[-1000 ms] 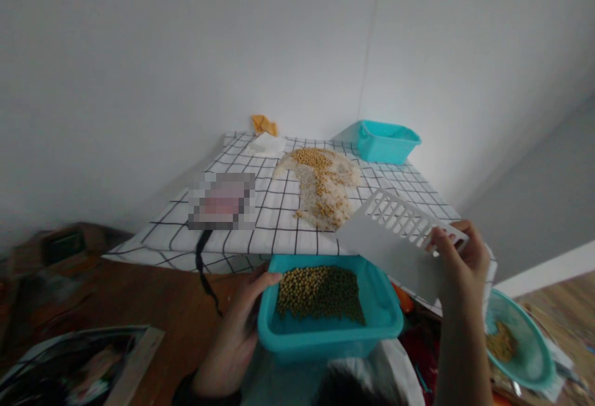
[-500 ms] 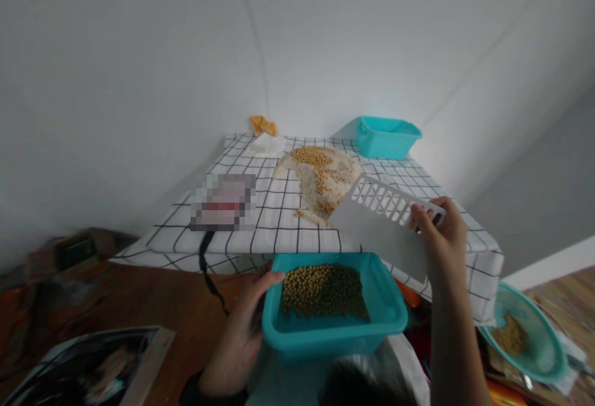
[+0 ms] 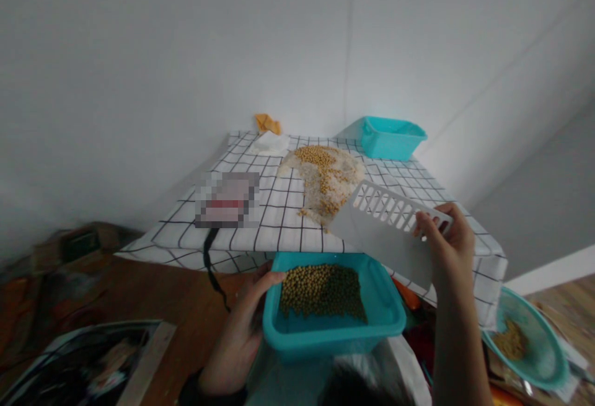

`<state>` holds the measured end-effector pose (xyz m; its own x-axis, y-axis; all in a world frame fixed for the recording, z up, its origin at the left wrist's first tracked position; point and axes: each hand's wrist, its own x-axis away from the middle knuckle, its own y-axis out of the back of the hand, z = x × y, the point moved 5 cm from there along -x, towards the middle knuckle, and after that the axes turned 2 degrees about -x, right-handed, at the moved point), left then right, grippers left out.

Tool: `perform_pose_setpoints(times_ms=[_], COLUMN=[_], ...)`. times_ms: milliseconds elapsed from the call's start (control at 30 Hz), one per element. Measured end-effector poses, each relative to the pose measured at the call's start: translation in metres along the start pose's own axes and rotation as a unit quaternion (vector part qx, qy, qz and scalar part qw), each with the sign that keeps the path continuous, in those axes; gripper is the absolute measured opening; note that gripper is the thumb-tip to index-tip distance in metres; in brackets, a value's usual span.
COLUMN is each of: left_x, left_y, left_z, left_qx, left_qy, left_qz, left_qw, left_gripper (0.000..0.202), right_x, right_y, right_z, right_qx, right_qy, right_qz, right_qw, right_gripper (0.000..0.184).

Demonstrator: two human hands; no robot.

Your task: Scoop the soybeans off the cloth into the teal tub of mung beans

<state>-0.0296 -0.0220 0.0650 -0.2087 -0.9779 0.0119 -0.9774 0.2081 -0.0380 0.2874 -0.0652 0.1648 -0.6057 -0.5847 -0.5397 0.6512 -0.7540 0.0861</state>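
My left hand (image 3: pixel 246 313) grips the left rim of a turquoise plastic basin (image 3: pixel 385 307), thumb over the edge. Soybeans (image 3: pixel 320 288) cover much of its bottom, the right part of them in shadow. The basin is at the table's front edge, over my lap. My right hand (image 3: pixel 446 238) is closed on the slotted top edge of a flat grey-white plastic board (image 3: pixel 390 238). The board is tilted, its lower left corner near the front of a spread of soybeans and pale grains (image 3: pixel 325 170) on the checked cloth.
A second turquoise basin (image 3: pixel 390 139) stands at the back right of the table (image 3: pixel 274 226). White paper (image 3: pixel 270 142) and an orange cloth (image 3: pixel 268 124) lie back left; a blurred-out device (image 3: pixel 227 200) is at left. Below right is a green basket (image 3: pixel 548 356) with yellowish contents.
The view has turned slightly, so the table and its contents appear a little further right. Both hands keep their holds; the board still leans at nearly the same angle.
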Motion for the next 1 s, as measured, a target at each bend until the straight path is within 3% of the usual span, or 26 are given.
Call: perform_pose_setpoints(times_ms=[233, 400, 533, 600, 800, 933, 1000], left_x=[-0.002, 0.0, 0.004, 0.005, 0.004, 0.007, 0.008], left_y=[0.007, 0.004, -0.003, -0.004, 0.007, 0.01, 0.007], left_z=[0.013, 0.003, -0.006, -0.011, -0.016, -0.013, -0.008], left_qx=[-0.015, 0.01, 0.098, 0.116, 0.051, 0.043, 0.078], left_qy=[0.01, -0.008, 0.101, 0.126, 0.087, 0.048, 0.073], left_qz=[-0.035, -0.033, 0.003, 0.009, 0.012, -0.016, -0.018], left_qw=[0.999, 0.999, 0.99, 0.985, 0.995, 0.998, 0.994], left_gripper=[0.038, 0.03, 0.024, 0.024, 0.016, 0.027, 0.02], right_x=[0.001, 0.003, 0.005, 0.006, 0.008, 0.001, -0.002], right_y=[-0.003, -0.004, -0.007, -0.008, -0.011, -0.016, -0.022], right_z=[0.0, -0.001, 0.004, 0.007, 0.01, 0.007, 0.008], right_qx=[0.004, -0.013, -0.01, -0.005, -0.034, -0.048, -0.038], right_qy=[0.0, -0.018, -0.02, -0.012, -0.028, -0.028, -0.01], right_qz=[0.019, 0.017, 0.034, 0.041, 0.084, 0.02, -0.012], right_qw=[1.0, 1.0, 0.999, 0.999, 0.995, 0.998, 0.999], right_gripper=[0.027, 0.027, 0.027, 0.027, 0.026, 0.028, 0.029])
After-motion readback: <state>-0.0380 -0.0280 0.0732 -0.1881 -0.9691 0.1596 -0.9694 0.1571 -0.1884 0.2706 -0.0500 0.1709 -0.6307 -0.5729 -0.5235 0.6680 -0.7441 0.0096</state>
